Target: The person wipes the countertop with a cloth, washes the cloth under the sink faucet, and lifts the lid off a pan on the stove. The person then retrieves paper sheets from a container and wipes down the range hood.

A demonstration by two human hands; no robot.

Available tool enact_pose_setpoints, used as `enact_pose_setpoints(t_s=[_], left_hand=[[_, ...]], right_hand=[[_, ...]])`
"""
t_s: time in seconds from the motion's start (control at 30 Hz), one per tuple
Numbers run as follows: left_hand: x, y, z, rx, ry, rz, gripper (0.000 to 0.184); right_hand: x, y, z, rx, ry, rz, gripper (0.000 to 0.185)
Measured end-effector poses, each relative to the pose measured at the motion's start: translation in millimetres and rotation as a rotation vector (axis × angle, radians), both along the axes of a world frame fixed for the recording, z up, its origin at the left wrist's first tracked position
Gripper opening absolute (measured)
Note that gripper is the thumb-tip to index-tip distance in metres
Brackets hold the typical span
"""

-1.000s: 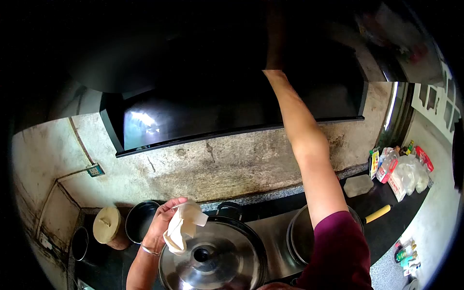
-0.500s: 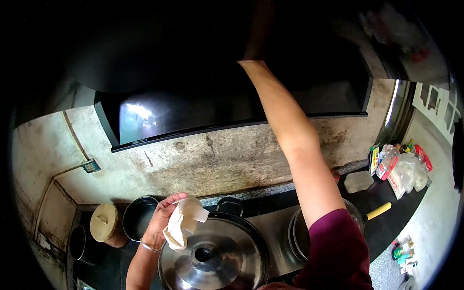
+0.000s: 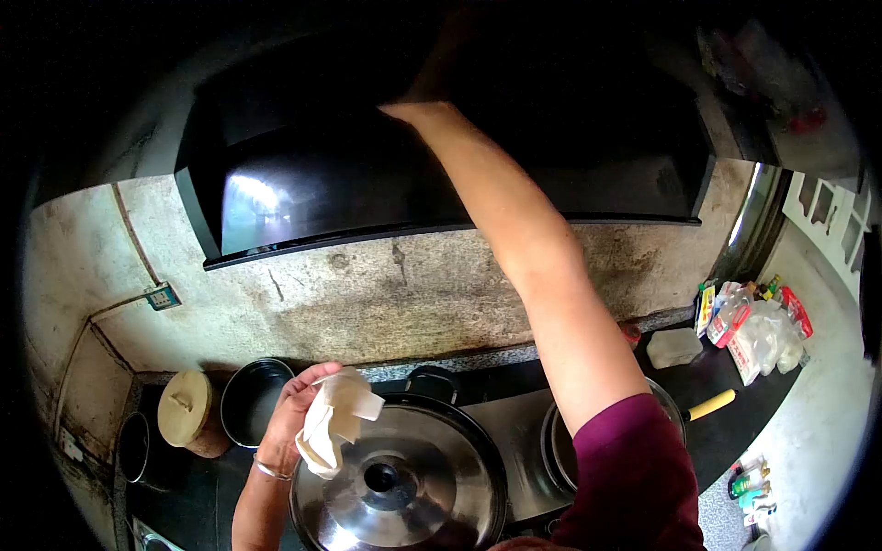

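My left hand [image 3: 292, 409], with a bangle at the wrist, is closed on a crumpled white paper towel [image 3: 333, 418]. The towel hangs over the left part of a large pot's shiny metal lid [image 3: 404, 500]. My right arm stretches up across the view to the black range hood [image 3: 588, 188]. Against the hood's dark glossy front, my right hand [image 3: 413, 110] shows only as a small piece near the wrist. Its fingers are lost in the dark, so I cannot see what they hold. A faint reflection of the arm rises above it.
Left on the counter stand a dark pot [image 3: 255, 404], a lidded container [image 3: 186, 404] and a black vessel [image 3: 134, 445]. A pan with a yellow handle [image 3: 712, 405] sits partly behind my right sleeve. Farther right lie a pale box [image 3: 673, 348] and plastic bags [image 3: 764, 335].
My right hand has moved left along the hood, and the forearm now slants more. My left hand still holds the paper towel; the whole view has shifted slightly.
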State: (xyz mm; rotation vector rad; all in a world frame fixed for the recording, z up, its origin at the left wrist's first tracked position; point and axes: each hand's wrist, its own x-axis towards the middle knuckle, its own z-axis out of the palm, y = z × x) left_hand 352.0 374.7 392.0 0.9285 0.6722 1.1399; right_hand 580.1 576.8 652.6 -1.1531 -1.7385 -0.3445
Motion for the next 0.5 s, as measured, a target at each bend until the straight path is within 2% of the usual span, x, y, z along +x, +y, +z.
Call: enact_pose_setpoints(t_s=[0.1,0.2,0.33,0.4,0.5], left_hand=[[1,8,-4,-0.005,-0.052,-0.004,0.029],[13,11,-1,-0.03,-0.018,-0.006,0.029],[14,15,-3,-0.031,0.005,-0.037,0.027],[13,15,-2,-0.013,0.004,-0.025,0.026],[14,10,3,-0.014,0.013,0.001,0.026]], right_hand=[[15,-5,-3,-0.059,0.041,0.004,0.091],[42,14,-4,-0.081,0.131,0.219,0.091],[79,1,-1,-0.221,0.072,0.153,0.087],[96,25,-4,0.002,-0.056,-0.206,0.081],[134,30,4,0.149,-0.045,-0.348,0.079]])
